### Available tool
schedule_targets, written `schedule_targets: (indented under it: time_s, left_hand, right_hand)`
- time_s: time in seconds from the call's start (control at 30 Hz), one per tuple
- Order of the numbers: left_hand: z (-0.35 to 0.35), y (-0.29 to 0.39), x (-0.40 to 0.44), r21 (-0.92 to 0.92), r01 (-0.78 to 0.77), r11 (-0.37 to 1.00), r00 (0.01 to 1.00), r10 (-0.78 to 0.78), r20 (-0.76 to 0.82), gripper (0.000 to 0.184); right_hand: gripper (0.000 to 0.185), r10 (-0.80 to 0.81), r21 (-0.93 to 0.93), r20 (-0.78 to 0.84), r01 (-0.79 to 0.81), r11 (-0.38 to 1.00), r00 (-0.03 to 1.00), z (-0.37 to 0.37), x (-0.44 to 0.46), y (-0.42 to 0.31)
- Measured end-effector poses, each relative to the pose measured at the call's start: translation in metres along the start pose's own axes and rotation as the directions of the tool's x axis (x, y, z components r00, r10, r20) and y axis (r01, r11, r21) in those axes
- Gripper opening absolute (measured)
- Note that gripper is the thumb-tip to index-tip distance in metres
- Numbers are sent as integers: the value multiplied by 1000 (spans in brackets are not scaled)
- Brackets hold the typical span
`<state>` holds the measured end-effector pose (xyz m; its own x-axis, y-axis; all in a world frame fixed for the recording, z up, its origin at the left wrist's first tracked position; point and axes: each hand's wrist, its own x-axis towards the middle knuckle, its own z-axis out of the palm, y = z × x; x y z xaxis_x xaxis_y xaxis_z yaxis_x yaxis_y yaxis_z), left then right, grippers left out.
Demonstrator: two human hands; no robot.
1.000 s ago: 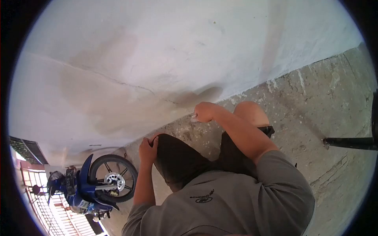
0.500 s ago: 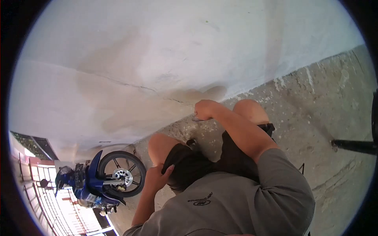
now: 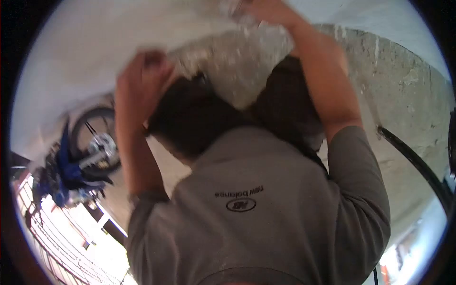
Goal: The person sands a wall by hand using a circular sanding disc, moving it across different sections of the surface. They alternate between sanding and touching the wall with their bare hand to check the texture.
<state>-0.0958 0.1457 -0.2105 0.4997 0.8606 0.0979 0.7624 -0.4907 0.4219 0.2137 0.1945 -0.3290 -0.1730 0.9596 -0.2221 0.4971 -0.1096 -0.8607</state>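
My left hand (image 3: 140,85) is raised above my left knee, blurred, with its fingers loosely bent and apart. I see nothing in it. Close to the pale wall (image 3: 156,23), my right hand (image 3: 270,10) is closed around a small greyish thing (image 3: 243,18) at the top edge of the view. Motion blur and the fingers hide what kind of thing it is. Below the hands are my dark shorts (image 3: 199,114) and my grey T-shirt (image 3: 280,175).
A blue motorcycle (image 3: 69,166) stands at the left, near a bright barred gate (image 3: 71,232). Stained concrete floor (image 3: 403,99) meets the wall ahead of me. A curved black bar (image 3: 418,166) rises at the right.
My left hand has come off my thigh and risen forward. My right hand, still holding the greyish thing, sits higher in view. The camera has tilted, bringing more of my shirt into view.
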Motion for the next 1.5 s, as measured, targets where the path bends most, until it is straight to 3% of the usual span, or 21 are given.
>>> schedule_targets:
  time_s: [0.1, 0.2, 0.3, 0.4, 0.43, 0.5, 0.53, 0.63, 0.7, 0.73, 0.77, 0.8, 0.9, 0.93, 0.97, 1.0, 1.07, 1.17, 1.23, 1.4, 1.5]
  left_hand:
    - [8, 10, 31, -256, -401, 880, 904, 425, 46, 39]
    - [10, 32, 9, -770, -131, 624, 958, 281, 65, 46]
    - [7, 24, 3, -531, 43, 846, 719, 343, 605, 64]
    - [12, 14, -16, -172, 43, 984, 251, 156, 955, 83]
    - [5, -4, -25, -184, 122, 975, 586, 79, 807, 103]
    - [-15, -12, -39, -572, -215, 792, 661, 549, 512, 110]
    - [-15, -3, -47, -572, -210, 793, 663, 546, 513, 110]
    - [-6, 19, -49, -956, 33, 290, 375, 884, 281, 113]
    - [-22, 9, -33, -528, 123, 840, 334, 466, 819, 118]
    - [-33, 9, -39, -329, -286, 900, 625, 436, 648, 119]
    - [-30, 6, -43, -330, -289, 899, 622, 439, 649, 119]
    - [-24, 9, -43, -843, -9, 538, 598, 679, 426, 115]
    - [-36, 5, -23, -922, 339, 187, 225, 936, 273, 101]
    - [-44, 15, -30, -635, 105, 765, 298, 585, 754, 98]
    - [-48, 19, -35, -9, -32, 999, 487, 24, 873, 95]
    - [-45, 8, -36, -16, -31, 999, 490, 29, 871, 95]
    - [-36, -23, -30, -27, -368, 929, 873, 355, 335, 91]
    - [-56, -11, -15, -219, -420, 881, 790, 473, 389, 84]
    - [-43, -7, -11, -375, -378, 846, 785, 508, 355, 83]
    - [-52, -3, 11, -105, -415, 904, 773, 412, 482, 81]
    - [-41, -14, 19, -177, -460, 870, 804, 493, 331, 79]
  right_hand:
    - [38, 59, 136, -108, -44, 990, 992, 2, -19, -13]
    - [37, 109, -40, -151, -116, 992, 983, 2, -16, -9]
    - [37, 70, -171, -163, -99, 980, 984, 3, -9, -4]
    - [37, 61, -175, -144, -86, 981, 988, 9, -3, 3]
    - [36, 117, -154, -139, -138, 978, 983, 10, 1, 3]
    - [36, 99, -98, -126, -112, 989, 987, 9, 10, 11]
    - [36, 99, -38, -115, -104, 994, 988, 12, 9, 11]
    - [35, 120, -244, -120, -147, 959, 985, 10, 11, 1]
    - [35, 142, -190, -129, -165, 968, 981, 12, 10, 4]
    - [35, 168, -129, -137, -186, 974, 976, 15, 7, 6]
    - [35, 170, -128, -140, -188, 974, 975, 16, 5, 7]
    - [35, 148, -129, -163, -169, 977, 976, 17, 2, 5]
    - [35, 137, -257, -180, -181, 949, 974, 7, -2, 5]
    - [36, 153, -363, -166, -204, 909, 974, 5, -3, 6]
    - [36, 151, -371, -170, -206, 905, 974, 5, -5, 5]
    - [36, 174, -266, -164, -214, 940, 971, 8, -9, 3]
    - [36, 175, -175, -168, -204, 963, 970, 11, -15, -10]
    - [38, 196, -70, -244, -218, 973, 950, 2, -35, -31]
    - [32, -186, -93, -594, 163, 982, 783, -16, -47, -26]
    - [26, -273, -172, -879, 274, 946, 391, -73, -98, -101]
    - [30, -413, -377, -906, 269, 886, 90, -101, -110, -122]
